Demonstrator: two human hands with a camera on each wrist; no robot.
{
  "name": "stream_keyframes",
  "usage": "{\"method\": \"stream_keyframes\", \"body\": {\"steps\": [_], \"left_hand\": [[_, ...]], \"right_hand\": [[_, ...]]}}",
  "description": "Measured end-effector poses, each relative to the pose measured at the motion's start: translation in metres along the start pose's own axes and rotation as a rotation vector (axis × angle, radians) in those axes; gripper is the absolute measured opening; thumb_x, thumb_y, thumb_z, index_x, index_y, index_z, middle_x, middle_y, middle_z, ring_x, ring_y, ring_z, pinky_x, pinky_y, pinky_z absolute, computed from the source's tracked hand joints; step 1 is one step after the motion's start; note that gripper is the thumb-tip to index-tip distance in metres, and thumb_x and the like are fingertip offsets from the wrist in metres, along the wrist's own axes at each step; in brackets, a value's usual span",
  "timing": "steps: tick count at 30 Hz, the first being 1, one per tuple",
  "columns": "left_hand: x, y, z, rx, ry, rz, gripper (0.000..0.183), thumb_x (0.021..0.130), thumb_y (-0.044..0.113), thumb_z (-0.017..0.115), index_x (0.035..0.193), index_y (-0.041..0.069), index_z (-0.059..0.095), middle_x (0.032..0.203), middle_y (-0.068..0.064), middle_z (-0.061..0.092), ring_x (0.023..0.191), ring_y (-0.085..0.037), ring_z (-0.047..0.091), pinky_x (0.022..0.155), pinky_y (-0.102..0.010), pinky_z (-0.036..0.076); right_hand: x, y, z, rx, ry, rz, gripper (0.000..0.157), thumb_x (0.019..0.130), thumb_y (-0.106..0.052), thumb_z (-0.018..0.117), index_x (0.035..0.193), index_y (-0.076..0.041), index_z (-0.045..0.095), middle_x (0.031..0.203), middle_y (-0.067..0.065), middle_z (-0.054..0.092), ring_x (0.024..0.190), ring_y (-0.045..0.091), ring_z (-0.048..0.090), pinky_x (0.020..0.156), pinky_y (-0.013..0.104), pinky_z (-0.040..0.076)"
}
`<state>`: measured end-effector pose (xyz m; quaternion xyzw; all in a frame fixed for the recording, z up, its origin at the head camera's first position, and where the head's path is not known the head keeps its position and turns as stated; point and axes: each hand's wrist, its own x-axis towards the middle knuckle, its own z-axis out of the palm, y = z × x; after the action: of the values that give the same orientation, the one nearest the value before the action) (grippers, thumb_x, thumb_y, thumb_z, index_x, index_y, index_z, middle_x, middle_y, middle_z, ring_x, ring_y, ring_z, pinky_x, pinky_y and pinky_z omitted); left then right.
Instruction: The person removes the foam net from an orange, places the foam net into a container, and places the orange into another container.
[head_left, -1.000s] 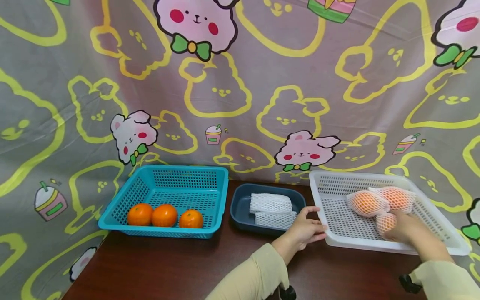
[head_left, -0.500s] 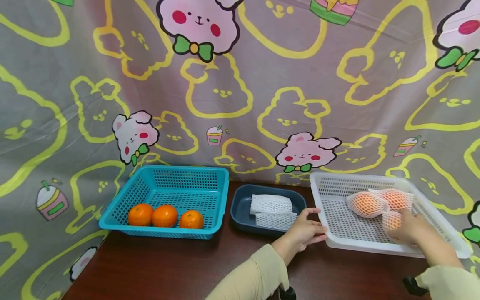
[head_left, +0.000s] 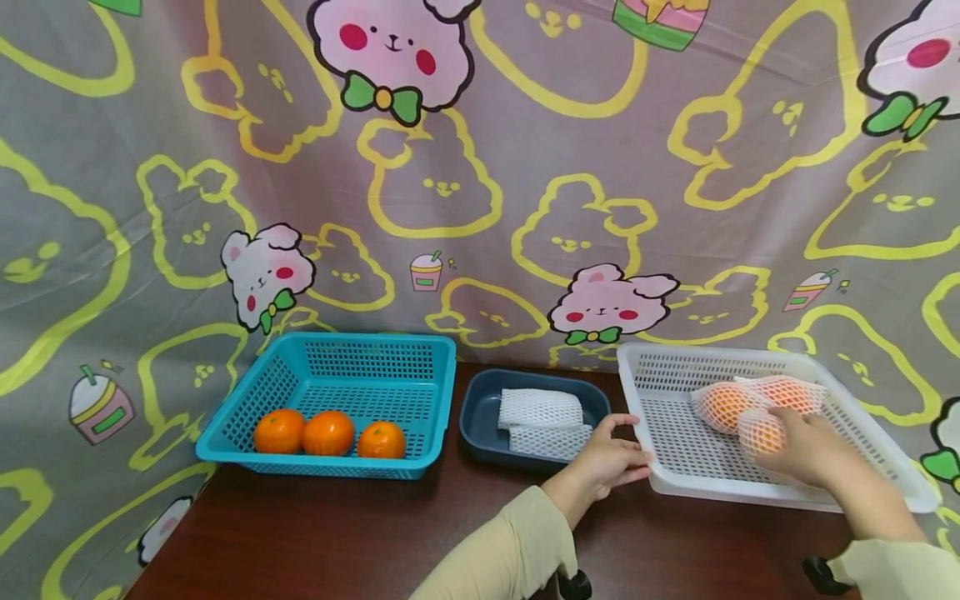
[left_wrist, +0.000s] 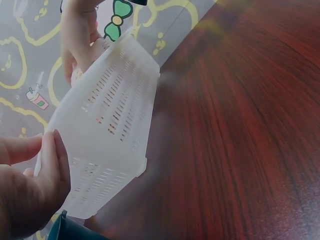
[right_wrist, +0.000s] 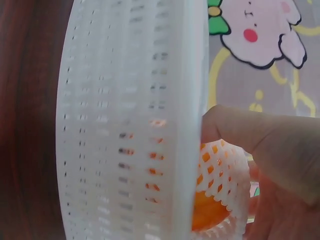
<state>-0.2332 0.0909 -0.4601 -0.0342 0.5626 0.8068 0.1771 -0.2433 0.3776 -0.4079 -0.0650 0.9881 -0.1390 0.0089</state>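
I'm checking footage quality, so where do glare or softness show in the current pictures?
Head view: fairly even light, small highlights on the bare oranges; left wrist view: hazy, with pale sheen on the table; right wrist view: the white basket looks soft and washed out.

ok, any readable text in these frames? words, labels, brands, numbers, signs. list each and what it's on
None readable.
Printed fabric backdrop: tiny marks beside the drawn drink cups are too small to make out; can't say if they're letters.
Turquoise basket, dark blue tray, white basket: no lettering visible.
Bare oranges, net-wrapped oranges, white foam nets: no stickers or print visible.
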Motion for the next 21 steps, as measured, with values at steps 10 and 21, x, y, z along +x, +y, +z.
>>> {"method": "stream_keyframes", "body": {"steps": [10, 21], "left_hand": [[-0.003, 0.001, -0.004, 0.077, -0.023, 0.027, 0.049, 0.087, -0.015, 0.069, 0.124, 0.017, 0.061, 0.082, -0.005, 0.065, 0.061, -0.014, 0.062, 0.069, -0.025, 0.059], [-0.005, -0.001, -0.005, 0.038, -0.016, 0.068, 0.04, 0.088, -0.013, 0.067, 0.12, 0.011, 0.062, 0.082, -0.008, 0.068, 0.061, -0.015, 0.063, 0.069, -0.028, 0.06]], "right_hand": [[0.001, -0.027, 0.007, 0.043, 0.007, -0.116, 0.087, 0.078, -0.026, 0.085, 0.137, 0.019, 0.038, 0.124, 0.055, 0.039, 0.112, 0.071, 0.042, 0.083, 0.076, 0.042], [-0.003, -0.059, 0.011, 0.062, 0.077, -0.221, 0.09, 0.075, -0.029, 0.089, 0.141, 0.011, 0.043, 0.128, 0.049, 0.044, 0.111, 0.067, 0.049, 0.081, 0.075, 0.045]]}}
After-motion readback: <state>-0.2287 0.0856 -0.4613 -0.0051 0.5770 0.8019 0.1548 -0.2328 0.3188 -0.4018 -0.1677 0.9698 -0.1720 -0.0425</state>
